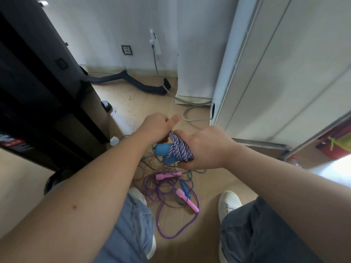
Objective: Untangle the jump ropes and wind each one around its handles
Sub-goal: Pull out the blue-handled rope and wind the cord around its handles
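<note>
A blue-and-white braided jump rope (179, 149) is wound in several turns around its light blue handles (163, 150). My right hand (207, 149) grips the wound bundle from the right. My left hand (157, 127) is closed around the bundle's upper end, thumb sticking out. On the floor below lies a tangle: a purple rope (161, 221) with two pink handles (187, 200), a teal rope (190, 179) with a blue handle (184, 187), and a thin brownish rope (140, 171) at the left.
A black cabinet on castors (47, 88) stands at the left and a white cabinet (275, 73) at the right. A grey cable (190, 114) and a black hose (133, 82) lie near the wall. My white shoes (228, 204) flank the tangle.
</note>
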`<state>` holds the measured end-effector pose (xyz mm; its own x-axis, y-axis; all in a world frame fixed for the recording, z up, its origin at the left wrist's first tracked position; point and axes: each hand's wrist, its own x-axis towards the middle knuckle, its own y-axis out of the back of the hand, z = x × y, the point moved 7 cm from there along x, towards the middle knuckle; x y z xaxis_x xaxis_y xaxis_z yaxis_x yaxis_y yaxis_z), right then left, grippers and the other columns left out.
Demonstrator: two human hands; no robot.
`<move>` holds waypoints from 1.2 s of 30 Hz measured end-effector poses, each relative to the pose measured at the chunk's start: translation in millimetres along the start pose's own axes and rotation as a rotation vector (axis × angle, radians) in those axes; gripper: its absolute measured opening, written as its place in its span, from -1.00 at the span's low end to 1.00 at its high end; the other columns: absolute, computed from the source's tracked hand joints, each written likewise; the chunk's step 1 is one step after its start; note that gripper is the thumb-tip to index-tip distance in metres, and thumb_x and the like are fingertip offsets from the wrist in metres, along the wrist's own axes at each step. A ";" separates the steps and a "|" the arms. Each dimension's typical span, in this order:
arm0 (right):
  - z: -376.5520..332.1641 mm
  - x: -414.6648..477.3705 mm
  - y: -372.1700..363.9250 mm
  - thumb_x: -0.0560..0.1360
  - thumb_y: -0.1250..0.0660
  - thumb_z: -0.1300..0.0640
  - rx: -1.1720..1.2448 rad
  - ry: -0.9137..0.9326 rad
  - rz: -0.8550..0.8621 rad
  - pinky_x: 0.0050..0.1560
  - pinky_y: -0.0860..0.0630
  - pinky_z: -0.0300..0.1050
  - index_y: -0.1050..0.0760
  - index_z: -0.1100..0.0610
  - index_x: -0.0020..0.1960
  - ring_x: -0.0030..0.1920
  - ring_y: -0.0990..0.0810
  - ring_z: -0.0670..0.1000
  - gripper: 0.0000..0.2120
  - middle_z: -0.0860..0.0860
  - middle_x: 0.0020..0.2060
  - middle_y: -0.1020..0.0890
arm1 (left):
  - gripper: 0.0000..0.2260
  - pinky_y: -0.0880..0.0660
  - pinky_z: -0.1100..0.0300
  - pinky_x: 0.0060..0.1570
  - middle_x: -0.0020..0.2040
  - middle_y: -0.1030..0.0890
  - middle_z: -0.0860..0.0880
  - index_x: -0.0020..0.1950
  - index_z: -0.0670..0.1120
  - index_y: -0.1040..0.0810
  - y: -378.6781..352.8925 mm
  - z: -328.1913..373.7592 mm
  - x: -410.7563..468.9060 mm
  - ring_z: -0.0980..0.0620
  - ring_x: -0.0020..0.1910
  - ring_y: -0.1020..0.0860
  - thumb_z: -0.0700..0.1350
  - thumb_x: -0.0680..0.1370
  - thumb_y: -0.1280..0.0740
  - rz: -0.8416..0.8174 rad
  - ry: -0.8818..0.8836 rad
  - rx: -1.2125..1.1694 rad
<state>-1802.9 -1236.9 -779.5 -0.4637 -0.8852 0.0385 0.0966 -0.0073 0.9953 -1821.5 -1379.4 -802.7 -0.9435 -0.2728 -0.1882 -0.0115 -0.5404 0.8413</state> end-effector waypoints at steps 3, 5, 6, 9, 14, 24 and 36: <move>-1.1 0.6 1.0 0.41 -0.18 -0.44 0.037 0.031 0.026 -0.30 -0.56 -0.04 -0.02 -0.06 0.54 -0.32 -0.58 0.09 -0.15 -0.04 -0.28 -0.59 | -0.49 -0.49 0.13 -0.22 -0.29 -0.61 -0.12 -0.17 -0.20 -0.59 -16.3 -7.6 -6.5 -0.06 -0.28 -0.58 0.24 0.61 -0.21 -0.171 0.163 -0.245; 1.5 1.2 4.2 0.44 -0.15 -0.44 0.043 0.045 0.061 -0.35 -0.52 -0.08 0.03 -0.15 0.55 -0.34 -0.56 0.07 -0.20 -0.05 -0.25 -0.57 | -0.49 -0.59 0.04 -0.12 -0.19 -0.65 -0.16 0.02 -0.26 -0.59 -21.3 -10.7 -13.1 -0.10 -0.23 -0.63 0.22 0.59 -0.27 -0.230 0.284 -0.477; 1.7 1.6 5.8 0.45 -0.13 -0.44 0.042 0.055 0.080 -0.38 -0.48 -0.12 0.02 -0.18 0.54 -0.36 -0.54 0.06 -0.23 -0.05 -0.24 -0.56 | -0.50 -0.61 -0.04 -0.06 -0.17 -0.67 -0.18 0.07 -0.24 -0.57 -23.9 -12.6 -17.4 -0.13 -0.21 -0.64 0.23 0.58 -0.29 -0.277 0.341 -0.566; -0.4 3.3 8.0 0.46 -0.14 -0.43 0.014 0.058 0.120 -0.44 -0.30 -0.20 -0.14 -0.20 0.50 -0.41 -0.47 0.04 -0.32 -0.06 -0.24 -0.55 | -0.60 -0.63 -0.14 -0.09 -0.21 -0.69 -0.16 0.06 -0.16 -0.54 -25.7 -11.1 -34.3 -0.14 -0.27 -0.65 0.19 0.60 -0.29 -0.451 0.461 -0.733; 11.9 9.6 5.4 0.46 -0.12 -0.43 0.121 -0.051 0.140 -0.26 -0.56 -0.10 -0.13 -0.22 0.48 -0.22 -0.61 0.03 -0.34 -0.08 -0.10 -0.63 | -0.69 -0.64 0.08 -0.24 -0.13 -0.62 -0.15 0.06 -0.15 -0.50 -10.5 -4.3 -34.9 -0.04 -0.28 -0.64 0.10 0.67 -0.18 -0.414 0.461 -0.997; 66.3 3.2 -11.7 0.41 -0.50 -0.19 0.833 -0.427 0.176 0.10 -0.54 -0.08 -0.34 -0.18 0.40 0.04 -0.57 -0.09 -0.37 -0.20 0.08 -0.58 | -0.77 -0.61 0.00 0.12 0.19 -0.66 -0.12 0.28 -0.06 -0.57 7.3 20.3 -18.5 -0.12 0.13 -0.66 -0.15 0.66 -0.23 -0.240 0.067 -1.097; 64.2 5.9 1.5 0.54 -0.33 -0.18 0.999 -0.427 0.201 -0.09 -0.61 -0.13 -0.53 -0.08 0.16 -0.12 -0.63 -0.12 -0.73 -0.12 -0.09 -0.64 | -0.72 -0.63 0.08 0.06 0.15 -0.66 -0.06 0.17 0.01 -0.56 14.0 25.8 -18.9 -0.03 0.10 -0.66 -0.28 0.53 -0.42 -0.055 -0.117 -0.899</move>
<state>-1862.0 -1212.3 -772.1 -0.8039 -0.5931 0.0433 -0.4614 0.6680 0.5839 -1812.3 -1361.3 -774.4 -0.9774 -0.1724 -0.1225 0.1592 -0.9810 0.1107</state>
